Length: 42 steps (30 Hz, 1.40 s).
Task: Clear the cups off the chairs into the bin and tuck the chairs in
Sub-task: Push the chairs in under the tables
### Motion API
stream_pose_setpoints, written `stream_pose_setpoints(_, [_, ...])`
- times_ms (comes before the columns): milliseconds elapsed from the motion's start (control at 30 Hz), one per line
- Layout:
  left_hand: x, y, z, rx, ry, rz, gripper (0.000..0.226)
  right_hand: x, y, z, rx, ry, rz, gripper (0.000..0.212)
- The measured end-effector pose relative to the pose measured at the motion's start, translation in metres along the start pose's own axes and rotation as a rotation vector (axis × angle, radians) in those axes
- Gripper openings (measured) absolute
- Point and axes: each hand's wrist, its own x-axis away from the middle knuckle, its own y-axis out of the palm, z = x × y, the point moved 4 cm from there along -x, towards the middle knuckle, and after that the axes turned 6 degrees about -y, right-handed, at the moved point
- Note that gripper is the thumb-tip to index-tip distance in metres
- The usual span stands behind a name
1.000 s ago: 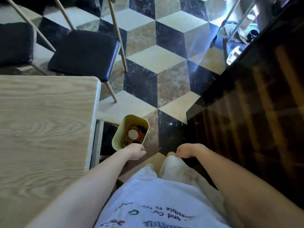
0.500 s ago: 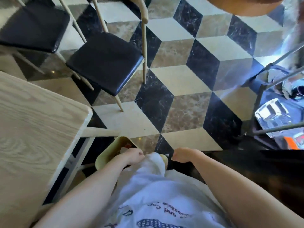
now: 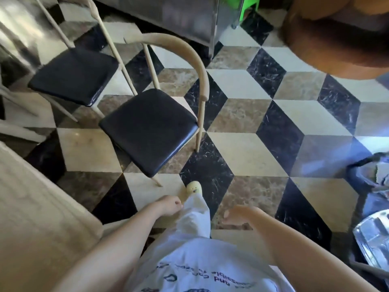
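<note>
Two chairs with black padded seats and pale wooden frames stand on the tiled floor, pulled away from the table. The nearer chair (image 3: 149, 129) is straight ahead of me and its seat is bare. The farther chair (image 3: 73, 75) stands to its upper left, also with a bare seat. My left hand (image 3: 169, 205) hangs low with fingers curled and holds nothing. My right hand (image 3: 235, 213) is blurred, fingers loosely apart, nothing in it. No cup and no bin are in view.
The light wooden table (image 3: 31, 218) fills the lower left. A metal cabinet (image 3: 189, 20) stands at the back. A brown round object (image 3: 336, 39) sits at the upper right. A metal frame with shiny items (image 3: 370, 207) is at the right edge.
The view has swung up and forward as I step toward the chairs. The yellow bin with cups beside the table has dropped out of sight. My right hand has loosened.
</note>
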Motion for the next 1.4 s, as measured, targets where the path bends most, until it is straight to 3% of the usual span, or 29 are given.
stream_pose_setpoints(267, [-0.046, -0.162, 0.021, 0.066, -0.096, 0.093, 0.032, -0.043, -0.220, -0.029, 0.301, -0.159, -0.018, 0.053])
stream_pose_setpoints(467, [-0.069, -0.254, 0.014, 0.088, -0.101, 0.163, 0.027, -0.062, -0.356, -0.083, 0.379, -0.148, -0.246, 0.052])
stream_pose_setpoints(567, [-0.075, -0.290, 0.020, 0.136, -0.139, 0.199, 0.024, -0.065, -0.427, -0.107, 0.462, -0.213, -0.142, 0.051])
stream_pose_setpoints(667, [-0.087, -0.316, 0.031, 0.177, -0.201, 0.239, 0.027, -0.078, -0.488, -0.121, 0.698, -0.261, -0.029, 0.054])
stream_pose_setpoints(800, [-0.110, -0.346, 0.063, 0.321, -0.290, 0.395, 0.047, -0.112, -0.558, -0.114, 0.995, -0.197, -0.074, 0.063])
stream_pose_setpoints(900, [-0.128, -0.367, 0.092, 0.562, -0.347, 0.589, 0.054, -0.121, -0.602, -0.107, 1.269, -0.206, -0.059, 0.073])
stream_pose_setpoints(967, [-0.139, -0.377, 0.116, 0.734, -0.388, 0.661, 0.056, -0.129, -0.620, -0.104, 1.442, -0.348, -0.081, 0.073])
stream_pose_setpoints(1167, [-0.170, -0.402, 0.197, 1.118, -0.425, 0.692, 0.049, -0.159, -0.644, -0.101, 1.747, -0.724, -0.209, 0.073])
stream_pose_setpoints(1333, [-0.175, -0.428, 0.233, 1.199, -0.452, 0.960, 0.041, -0.174, -0.661, -0.121, 1.871, -0.829, -0.214, 0.047])
stream_pose_setpoints(1400, [-0.176, -0.434, 0.237, 1.189, -0.531, 0.988, 0.060, -0.181, -0.668, -0.130, 1.933, -0.872, -0.224, 0.043])
